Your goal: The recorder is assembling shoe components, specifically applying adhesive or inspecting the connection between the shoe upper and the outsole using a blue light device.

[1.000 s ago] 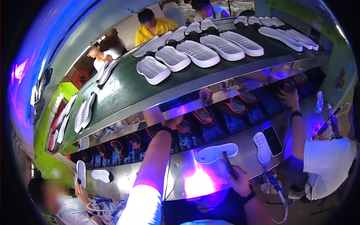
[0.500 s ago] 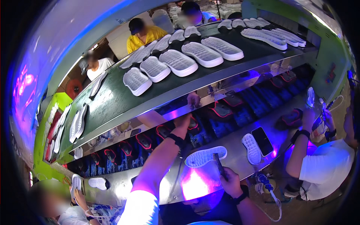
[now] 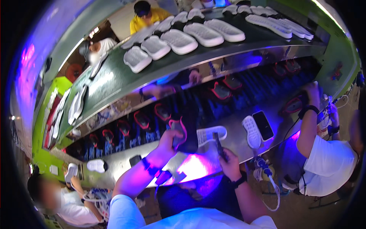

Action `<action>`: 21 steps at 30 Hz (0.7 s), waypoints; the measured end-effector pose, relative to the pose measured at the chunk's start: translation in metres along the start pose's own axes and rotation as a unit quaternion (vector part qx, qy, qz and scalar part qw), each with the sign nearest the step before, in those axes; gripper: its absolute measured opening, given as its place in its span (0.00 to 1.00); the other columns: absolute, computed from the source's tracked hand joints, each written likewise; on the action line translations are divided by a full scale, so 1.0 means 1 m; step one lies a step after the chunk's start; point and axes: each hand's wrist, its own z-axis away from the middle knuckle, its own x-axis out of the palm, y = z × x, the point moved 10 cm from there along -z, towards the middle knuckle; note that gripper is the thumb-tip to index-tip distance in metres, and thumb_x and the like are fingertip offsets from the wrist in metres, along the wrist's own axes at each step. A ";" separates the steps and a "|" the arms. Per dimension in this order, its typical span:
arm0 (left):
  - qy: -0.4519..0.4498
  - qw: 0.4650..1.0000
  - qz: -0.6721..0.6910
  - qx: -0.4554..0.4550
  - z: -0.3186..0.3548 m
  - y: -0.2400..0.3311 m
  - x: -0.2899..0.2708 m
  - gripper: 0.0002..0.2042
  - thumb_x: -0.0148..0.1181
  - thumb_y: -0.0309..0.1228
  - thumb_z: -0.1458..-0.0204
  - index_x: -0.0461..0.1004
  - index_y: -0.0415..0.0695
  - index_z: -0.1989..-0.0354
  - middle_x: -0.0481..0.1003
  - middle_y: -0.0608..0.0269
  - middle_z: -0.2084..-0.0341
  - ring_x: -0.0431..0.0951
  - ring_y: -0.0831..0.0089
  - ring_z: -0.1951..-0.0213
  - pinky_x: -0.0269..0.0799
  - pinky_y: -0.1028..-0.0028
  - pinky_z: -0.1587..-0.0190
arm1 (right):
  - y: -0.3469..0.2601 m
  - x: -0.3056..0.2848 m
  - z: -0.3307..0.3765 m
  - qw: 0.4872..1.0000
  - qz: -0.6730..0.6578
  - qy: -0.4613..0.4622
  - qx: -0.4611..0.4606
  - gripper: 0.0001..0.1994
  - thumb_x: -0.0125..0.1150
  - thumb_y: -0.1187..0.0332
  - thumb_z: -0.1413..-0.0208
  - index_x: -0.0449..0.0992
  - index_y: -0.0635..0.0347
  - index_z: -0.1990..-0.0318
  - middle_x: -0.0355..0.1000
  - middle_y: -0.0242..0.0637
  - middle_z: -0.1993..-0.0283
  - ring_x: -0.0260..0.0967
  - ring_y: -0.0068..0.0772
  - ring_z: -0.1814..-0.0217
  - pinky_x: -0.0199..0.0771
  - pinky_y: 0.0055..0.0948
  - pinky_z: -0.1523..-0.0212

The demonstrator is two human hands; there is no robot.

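My left hand (image 3: pixel 169 141) is closed around a dark shoe upper (image 3: pixel 180 133) with a pinkish-red collar edge, held above the metal bench. In my right hand (image 3: pixel 230 164) is a slim dark tool (image 3: pixel 217 143), gripped upright; its exact kind does not show. Just behind the tool a white shoe sole (image 3: pixel 214 132) lies on the bench, its left part hidden by the upper. A second white sole (image 3: pixel 251 132) lies to the right, beside a black phone (image 3: pixel 263 126).
Behind the bench, a recessed row holds several dark uppers (image 3: pixel 142 120) with red edges. White soles (image 3: pixel 179 41) line the green upper shelf (image 3: pixel 110 82). Co-workers sit at my left and right; one hand (image 3: pixel 312 91) reaches near a dark upper (image 3: pixel 292 105). Hoses (image 3: pixel 263 164) hang below the bench edge.
My left hand has come back from the recessed row toward me, bringing out the dark upper. My right hand keeps the tool near the sole, slightly higher in view. The view has shifted.
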 end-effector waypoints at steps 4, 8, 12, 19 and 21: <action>-0.052 0.979 -0.195 0.009 0.098 -0.044 -0.056 0.33 0.59 0.16 0.66 0.68 0.39 0.42 0.79 0.55 0.55 0.82 0.59 0.56 0.78 0.65 0.48 | 0.016 -0.006 -0.003 0.988 -0.127 0.007 0.092 0.18 0.62 0.78 0.38 0.75 0.66 0.40 0.73 0.26 0.69 0.65 0.13 0.74 0.65 0.18 0.74; -0.158 0.899 -0.399 0.091 0.126 -0.040 -0.052 0.41 0.67 0.19 0.69 0.68 0.38 0.36 0.79 0.53 0.48 0.81 0.59 0.48 0.75 0.63 0.42 | 0.003 -0.005 0.004 0.989 -0.114 0.009 0.092 0.21 0.61 0.78 0.37 0.74 0.64 0.36 0.71 0.24 0.70 0.62 0.12 0.75 0.63 0.17 0.75; -0.205 0.685 -0.678 0.171 0.132 -0.024 0.013 0.37 0.68 0.33 0.59 0.69 0.43 0.34 0.75 0.46 0.41 0.75 0.51 0.38 0.68 0.58 0.35 | -0.035 -0.017 0.034 0.998 -0.034 0.031 0.050 0.19 0.62 0.77 0.37 0.75 0.65 0.38 0.77 0.28 0.63 0.66 0.13 0.70 0.66 0.18 0.71; -0.019 0.234 -0.885 0.402 0.120 -0.130 0.069 0.45 0.73 0.43 0.64 0.63 0.41 0.33 0.72 0.44 0.46 0.75 0.51 0.43 0.72 0.53 0.44 | -0.072 -0.030 0.082 0.998 -0.040 0.037 0.037 0.17 0.64 0.78 0.38 0.76 0.70 0.42 0.80 0.36 0.57 0.76 0.21 0.62 0.75 0.20 0.59; -0.054 0.174 -0.909 0.374 0.111 -0.137 0.059 0.44 0.73 0.42 0.63 0.63 0.40 0.34 0.72 0.43 0.48 0.75 0.53 0.44 0.73 0.54 0.45 | -0.088 -0.035 0.089 0.998 -0.046 0.037 0.007 0.17 0.64 0.78 0.39 0.77 0.72 0.43 0.79 0.38 0.57 0.77 0.23 0.60 0.75 0.20 0.58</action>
